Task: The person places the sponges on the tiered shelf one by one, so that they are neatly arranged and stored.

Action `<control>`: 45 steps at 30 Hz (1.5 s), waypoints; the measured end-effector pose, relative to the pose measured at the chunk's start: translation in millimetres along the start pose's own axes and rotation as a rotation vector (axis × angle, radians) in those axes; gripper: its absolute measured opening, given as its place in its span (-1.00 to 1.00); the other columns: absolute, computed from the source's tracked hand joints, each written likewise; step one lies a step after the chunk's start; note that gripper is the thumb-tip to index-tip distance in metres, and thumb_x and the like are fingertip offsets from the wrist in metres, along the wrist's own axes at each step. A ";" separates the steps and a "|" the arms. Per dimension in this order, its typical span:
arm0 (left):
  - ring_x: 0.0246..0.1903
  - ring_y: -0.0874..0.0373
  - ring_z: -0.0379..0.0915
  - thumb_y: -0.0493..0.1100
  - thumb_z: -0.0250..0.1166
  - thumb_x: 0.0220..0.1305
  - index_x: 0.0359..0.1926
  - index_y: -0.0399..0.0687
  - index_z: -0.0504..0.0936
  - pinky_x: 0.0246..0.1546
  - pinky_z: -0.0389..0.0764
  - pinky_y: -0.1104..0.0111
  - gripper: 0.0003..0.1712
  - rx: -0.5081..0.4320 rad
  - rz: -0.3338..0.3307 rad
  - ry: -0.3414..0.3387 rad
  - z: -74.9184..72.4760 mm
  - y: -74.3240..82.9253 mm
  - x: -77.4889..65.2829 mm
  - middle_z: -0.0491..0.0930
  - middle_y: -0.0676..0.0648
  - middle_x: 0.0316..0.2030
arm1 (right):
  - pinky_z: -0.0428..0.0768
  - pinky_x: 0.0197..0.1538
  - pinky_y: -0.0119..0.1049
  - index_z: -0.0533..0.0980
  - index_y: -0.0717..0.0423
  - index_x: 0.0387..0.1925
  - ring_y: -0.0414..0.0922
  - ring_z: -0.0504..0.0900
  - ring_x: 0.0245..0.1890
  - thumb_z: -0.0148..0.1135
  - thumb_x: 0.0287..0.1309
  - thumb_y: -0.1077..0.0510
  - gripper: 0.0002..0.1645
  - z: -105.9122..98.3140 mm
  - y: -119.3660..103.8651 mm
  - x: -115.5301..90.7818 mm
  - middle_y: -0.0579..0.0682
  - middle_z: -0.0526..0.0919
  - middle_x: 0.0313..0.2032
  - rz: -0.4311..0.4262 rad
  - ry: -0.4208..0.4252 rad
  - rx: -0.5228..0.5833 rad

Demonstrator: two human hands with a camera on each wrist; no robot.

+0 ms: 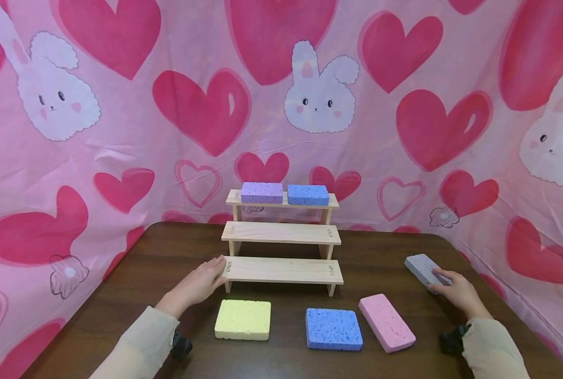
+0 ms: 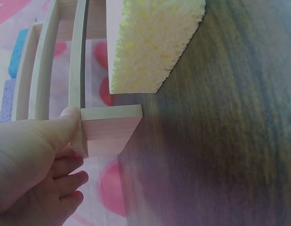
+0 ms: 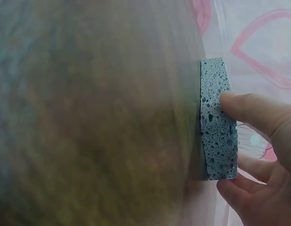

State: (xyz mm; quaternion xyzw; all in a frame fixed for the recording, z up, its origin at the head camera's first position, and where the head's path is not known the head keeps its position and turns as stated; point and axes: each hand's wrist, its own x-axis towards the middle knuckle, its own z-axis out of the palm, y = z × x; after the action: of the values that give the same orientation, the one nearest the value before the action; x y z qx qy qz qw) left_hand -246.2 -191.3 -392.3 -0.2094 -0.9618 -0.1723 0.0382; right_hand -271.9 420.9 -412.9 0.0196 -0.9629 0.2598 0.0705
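A three-step wooden stand stands at the middle of the table. My left hand holds the left end of its lowest step; in the left wrist view the thumb lies against the board's edge, with the fingers beyond it. Over at the right, my right hand grips a grey sponge lying on the table. In the right wrist view the thumb is on one side of that pitted sponge and the fingers are on the other. A purple sponge and a blue sponge sit side by side on the top step.
In front of the stand, a yellow sponge, a second blue sponge and a slanted pink sponge lie on the dark wooden table. Behind the table hangs a pink cloth with hearts and rabbits.
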 end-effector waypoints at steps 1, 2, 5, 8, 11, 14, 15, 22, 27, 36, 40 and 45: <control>0.23 -0.25 0.10 -0.15 0.23 0.23 0.24 -0.45 0.26 0.18 0.17 -0.03 -0.34 -0.001 -0.001 0.000 -0.2 0.2 -0.2 0.21 -0.38 0.24 | 0.21 0.01 0.34 0.30 0.51 0.09 0.49 0.21 0.02 0.28 0.05 0.01 -0.25 -0.7 -0.4 0.2 0.63 0.22 0.05 0.005 -0.005 -0.004; 0.23 -0.26 0.10 -0.15 0.23 0.23 0.24 -0.45 0.26 0.18 0.17 -0.03 -0.34 0.000 0.000 0.000 -0.2 0.2 -0.1 0.21 -0.38 0.24 | 0.22 0.00 0.34 0.30 0.51 0.09 0.49 0.21 0.01 0.28 0.05 0.01 -0.25 -1.4 -0.9 0.3 0.63 0.22 0.04 0.011 -0.010 -0.008; 0.24 -0.25 0.09 -0.15 0.22 0.23 0.24 -0.44 0.26 0.18 0.16 -0.03 -0.34 -0.001 -0.008 -0.001 -0.8 0.3 0.0 0.20 -0.37 0.24 | 0.24 -0.02 0.34 0.30 0.50 0.09 0.49 0.24 -0.02 0.28 0.05 0.01 -0.25 -3.2 -2.6 0.6 0.64 0.23 0.03 0.032 -0.022 -0.015; 0.23 -0.25 0.09 -0.15 0.22 0.23 0.24 -0.44 0.26 0.18 0.16 -0.03 -0.35 0.004 -0.006 -0.001 -1.2 0.3 0.0 0.20 -0.37 0.24 | 0.27 -0.03 0.33 0.31 0.50 0.08 0.49 0.26 -0.05 0.28 0.05 -0.01 -0.25 -3.9 -2.6 1.2 0.65 0.24 0.00 0.044 -0.033 -0.024; 0.23 -0.25 0.09 -0.16 0.22 0.24 0.24 -0.45 0.27 0.19 0.16 -0.04 -0.35 0.002 -0.003 -0.001 -1.5 0.5 -0.1 0.20 -0.37 0.24 | 0.28 -0.04 0.32 0.32 0.50 0.08 0.49 0.27 -0.05 0.28 0.04 -0.01 -0.25 -4.0 -2.4 2.0 0.65 0.24 0.00 0.049 -0.034 -0.026; 0.24 -0.25 0.09 -0.16 0.22 0.24 0.24 -0.45 0.27 0.19 0.15 -0.04 -0.36 -0.003 -0.005 -0.004 -1.8 1.0 -0.4 0.20 -0.37 0.25 | 0.28 -0.04 0.32 0.33 0.49 0.08 0.47 0.28 -0.06 0.29 0.04 0.00 -0.26 -3.9 -1.9 2.6 0.64 0.25 0.00 0.055 -0.034 -0.027; 0.24 -0.25 0.09 -0.16 0.21 0.24 0.24 -0.44 0.26 0.19 0.15 -0.04 -0.36 -0.005 -0.007 -0.007 -1.8 1.0 -0.3 0.20 -0.37 0.25 | 0.28 -0.03 0.32 0.33 0.49 0.08 0.47 0.28 -0.06 0.29 0.04 0.01 -0.26 -4.1 -2.1 2.8 0.64 0.25 0.01 0.058 -0.033 -0.027; 0.24 -0.25 0.08 -0.16 0.20 0.25 0.25 -0.44 0.25 0.20 0.13 -0.03 -0.35 -0.004 -0.011 -0.012 -2.3 1.7 0.2 0.19 -0.38 0.25 | 0.31 -0.06 0.31 0.35 0.49 0.05 0.43 0.32 -0.10 0.28 0.05 0.03 -0.31 -6.5 -3.6 2.6 0.63 0.28 -0.01 0.063 -0.034 -0.026; 0.25 -0.25 0.07 -0.16 0.21 0.24 0.25 -0.44 0.25 0.21 0.12 -0.03 -0.35 -0.013 -0.018 -0.013 -3.2 2.6 -0.7 0.18 -0.37 0.25 | 0.32 -0.07 0.30 0.37 0.49 0.02 0.43 0.33 -0.10 0.25 0.07 0.06 -0.36 -7.7 -6.3 2.4 0.62 0.29 -0.02 0.054 -0.023 -0.026; 0.23 -0.27 0.09 -0.17 0.19 0.25 0.23 -0.47 0.26 0.20 0.13 -0.03 -0.37 0.011 -0.005 -0.014 -1.7 1.1 -0.8 0.19 -0.40 0.24 | 0.28 -0.03 0.32 0.38 0.49 0.04 0.45 0.26 0.00 0.24 0.09 0.03 -0.35 -10.3 -13.2 2.8 0.60 0.28 0.03 0.027 -0.018 -0.004; 0.24 -0.26 0.08 -0.16 0.19 0.26 0.24 -0.46 0.25 0.20 0.13 -0.04 -0.36 0.004 -0.013 -0.019 -2.0 1.4 -1.0 0.18 -0.39 0.25 | 0.26 -0.03 0.34 0.39 0.48 0.02 0.46 0.26 -0.01 0.24 0.08 0.05 -0.38 -10.5 -16.9 5.0 0.59 0.30 0.02 0.002 0.002 -0.012; 0.24 -0.26 0.08 -0.16 0.19 0.26 0.24 -0.46 0.25 0.20 0.13 -0.04 -0.36 0.001 -0.020 -0.020 -2.0 1.3 -0.3 0.18 -0.38 0.25 | 0.26 -0.02 0.33 0.42 0.48 -0.01 0.44 0.28 -0.02 0.25 0.05 0.12 -0.43 -10.6 -25.7 8.9 0.57 0.33 0.00 -0.045 0.051 -0.024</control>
State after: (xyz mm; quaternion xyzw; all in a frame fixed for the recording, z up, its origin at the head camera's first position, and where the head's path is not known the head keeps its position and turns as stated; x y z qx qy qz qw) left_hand -245.4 -191.0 -390.1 -0.2014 -0.9642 -0.1701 0.0269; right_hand -277.5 404.0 -389.8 0.0336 -0.9631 0.2471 0.1010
